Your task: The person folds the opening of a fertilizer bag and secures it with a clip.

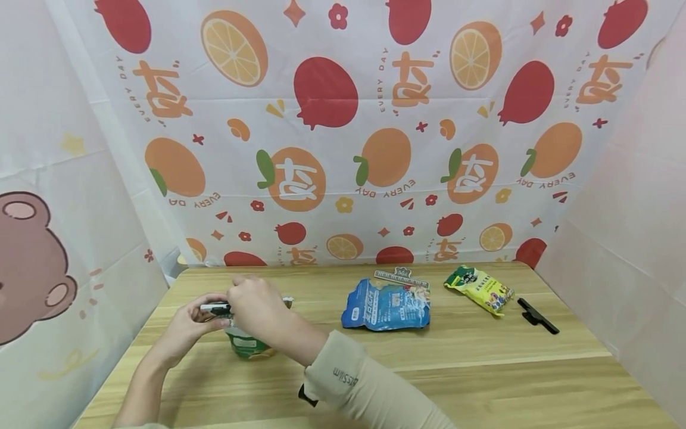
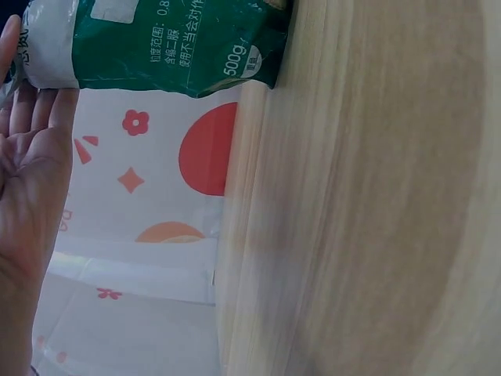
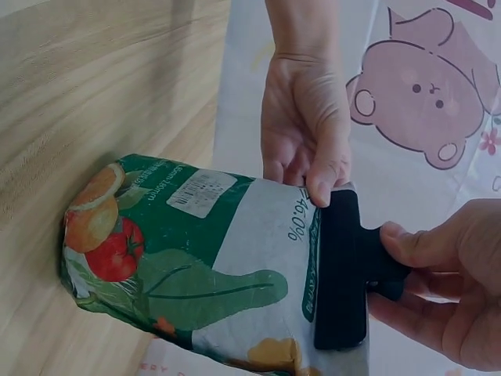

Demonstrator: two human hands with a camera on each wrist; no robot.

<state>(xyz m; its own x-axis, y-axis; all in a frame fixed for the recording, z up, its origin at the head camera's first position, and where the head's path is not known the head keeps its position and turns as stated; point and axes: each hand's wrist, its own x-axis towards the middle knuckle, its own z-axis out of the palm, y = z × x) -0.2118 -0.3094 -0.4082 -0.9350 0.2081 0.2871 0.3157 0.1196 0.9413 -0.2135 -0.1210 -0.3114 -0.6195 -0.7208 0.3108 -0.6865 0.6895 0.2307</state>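
Note:
A green and white bag (image 3: 235, 258) printed with fruit and vegetables stands on the wooden table, toward the left in the head view. My left hand (image 3: 309, 125) pinches one corner of its folded top, thumb on the near face and fingers behind. Across that top lies a wide black clip (image 3: 340, 274). With thumb and fingers, my right hand (image 3: 442, 274) pinches the clip's handle. In the head view the right hand hides much of the clip and the upper bag. The left wrist view shows the bag's lower part marked 500g, beside my left palm.
A blue bag (image 1: 386, 307) lies mid-table, with a silver ruler-patterned clip (image 1: 402, 277) behind it. Farther right are a yellow-green packet (image 1: 485, 291) and a black clip (image 1: 538, 316). Another black object (image 1: 307, 395) shows partly beneath the right sleeve. Patterned curtains enclose the table.

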